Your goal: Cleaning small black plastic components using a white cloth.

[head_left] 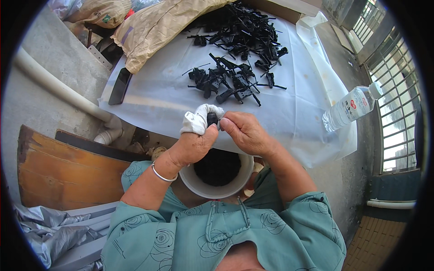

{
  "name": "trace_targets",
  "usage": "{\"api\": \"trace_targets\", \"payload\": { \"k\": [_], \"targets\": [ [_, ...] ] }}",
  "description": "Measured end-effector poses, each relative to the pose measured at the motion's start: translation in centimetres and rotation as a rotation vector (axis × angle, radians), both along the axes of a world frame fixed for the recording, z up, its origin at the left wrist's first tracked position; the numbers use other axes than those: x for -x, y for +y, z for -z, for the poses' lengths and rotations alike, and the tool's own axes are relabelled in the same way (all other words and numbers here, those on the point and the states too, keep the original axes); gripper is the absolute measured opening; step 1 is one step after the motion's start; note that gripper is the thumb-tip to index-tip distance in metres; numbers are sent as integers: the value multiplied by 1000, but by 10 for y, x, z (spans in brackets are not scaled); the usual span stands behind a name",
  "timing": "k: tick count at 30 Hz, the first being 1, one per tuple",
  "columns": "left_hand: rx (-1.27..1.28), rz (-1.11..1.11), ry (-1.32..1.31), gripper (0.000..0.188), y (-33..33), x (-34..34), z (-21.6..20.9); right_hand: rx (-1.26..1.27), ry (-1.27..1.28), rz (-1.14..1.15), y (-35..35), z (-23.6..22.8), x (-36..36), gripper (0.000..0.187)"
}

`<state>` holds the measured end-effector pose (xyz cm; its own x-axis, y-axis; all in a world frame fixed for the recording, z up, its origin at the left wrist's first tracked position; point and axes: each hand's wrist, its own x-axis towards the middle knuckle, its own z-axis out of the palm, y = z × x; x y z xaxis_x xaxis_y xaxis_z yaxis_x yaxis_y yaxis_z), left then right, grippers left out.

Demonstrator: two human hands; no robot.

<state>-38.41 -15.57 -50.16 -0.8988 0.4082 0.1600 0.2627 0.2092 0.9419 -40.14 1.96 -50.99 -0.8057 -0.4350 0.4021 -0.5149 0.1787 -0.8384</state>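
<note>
A small black plastic part point(212, 119) is gripped in my left hand point(195, 140), whose fingers are wrapped in white cloth point(201, 118). My right hand point(245, 132) meets it from the right, thumb and finger pinched together against the part's side; what lies in that pinch is too small to make out. Both hands are above the rim of a white bucket point(184, 177), which stands between my knees with a dark mass inside. Just beyond my hands, loose black plastic parts point(235, 80) with thin stems lie on the sheet-covered table.
A larger heap of black parts point(246, 29) covers the table's far side beside a brown paper sack point(158, 29). A dark phone point(120, 86) lies at the left edge. The clear water bottle point(350, 108) is at the right edge. A wooden board point(68, 171) leans at left.
</note>
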Motion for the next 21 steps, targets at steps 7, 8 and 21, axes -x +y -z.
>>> {"api": "trace_targets", "payload": {
  "k": [7,8,21],
  "targets": [
    [-177,45,-258,29,0,-4,-14,54,-226,28,-2,-7,-4,18],
    [-216,38,-358,28,0,-5,-15,62,-248,41,-3,-6,-4,18],
    [222,-132,339,25,10,-7,1,-65,-206,20,-13,1,-7,24]
  ]
}}
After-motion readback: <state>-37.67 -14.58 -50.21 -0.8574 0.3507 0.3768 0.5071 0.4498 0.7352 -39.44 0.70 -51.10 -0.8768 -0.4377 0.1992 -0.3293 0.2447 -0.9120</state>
